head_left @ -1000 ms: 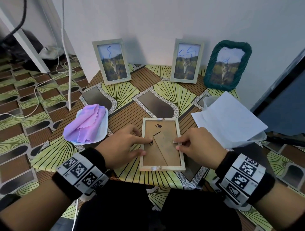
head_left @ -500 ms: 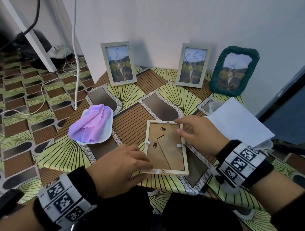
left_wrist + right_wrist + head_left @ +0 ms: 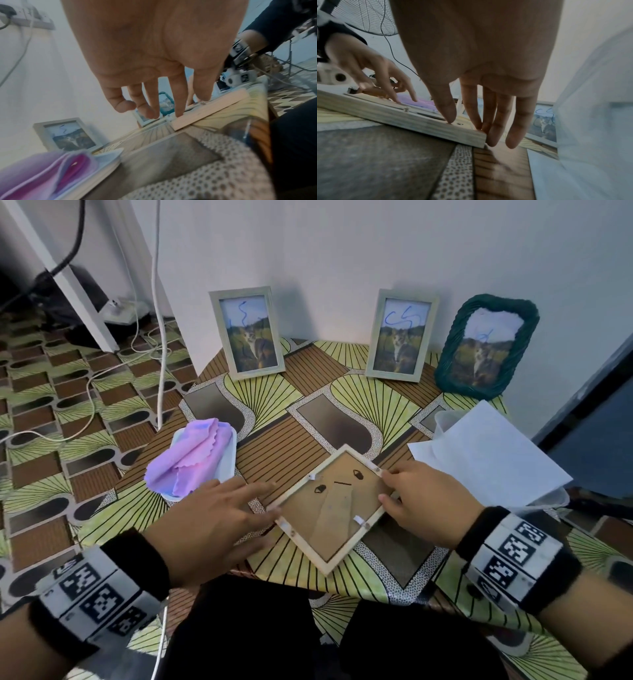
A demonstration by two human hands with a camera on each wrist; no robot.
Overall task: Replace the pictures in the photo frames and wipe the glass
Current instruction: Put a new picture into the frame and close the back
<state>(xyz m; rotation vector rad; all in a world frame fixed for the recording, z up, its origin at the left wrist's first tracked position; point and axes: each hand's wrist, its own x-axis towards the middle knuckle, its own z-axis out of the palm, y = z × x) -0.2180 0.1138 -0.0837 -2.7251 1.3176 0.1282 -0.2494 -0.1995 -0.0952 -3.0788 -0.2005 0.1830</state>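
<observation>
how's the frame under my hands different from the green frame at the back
The frame under your hands lies face down, brown backing up; the green frame stands upright against the wall showing its cat photo. Yours is plain, pale and straight-edged; the green one is woven with rounded corners. Both sit on the table.

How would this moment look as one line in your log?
frame: face down on table, turned askew | left hand: fingertips on its left edge | right hand: fingertips on its right edge | cloth: untouched
</observation>
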